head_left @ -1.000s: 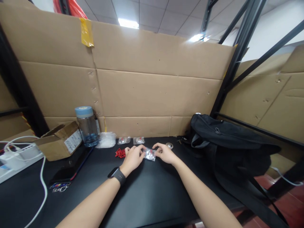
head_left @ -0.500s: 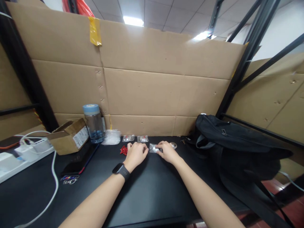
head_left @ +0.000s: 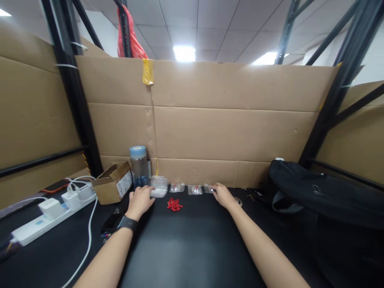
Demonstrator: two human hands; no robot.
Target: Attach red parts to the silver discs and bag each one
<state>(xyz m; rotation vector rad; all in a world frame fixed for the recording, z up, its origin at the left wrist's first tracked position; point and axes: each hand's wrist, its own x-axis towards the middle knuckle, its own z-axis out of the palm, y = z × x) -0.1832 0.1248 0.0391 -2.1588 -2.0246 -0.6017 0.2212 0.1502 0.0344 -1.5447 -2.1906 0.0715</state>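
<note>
Nearest on the bench (head_left: pixel 180 248), red pieces (head_left: pixel 174 205) are lying heaped. The left hand (head_left: pixel 139 201) is curving against clear bags (head_left: pixel 159 186); I can't tell whether it's gripping any. A box's label (head_left: pixel 124 185) is showing unreadable print. Beyond, the right hand (head_left: pixel 224 196) is pinching a shiny clear packet (head_left: pixel 207 188) just beside two others (head_left: pixel 195 189), its long axis partly hidden.

The right fingers (head_left: pixel 215 187) are hiding part of the rightmost packet (head_left: pixel 207 188), the right wrist (head_left: pixel 231 203) is blocking part of the tape roll (head_left: pixel 239 201), and the left arm (head_left: pixel 109 252) is covering some phone (head_left: pixel 111 222). The black bag (head_left: pixel 336 196) is running past the right edge.
</note>
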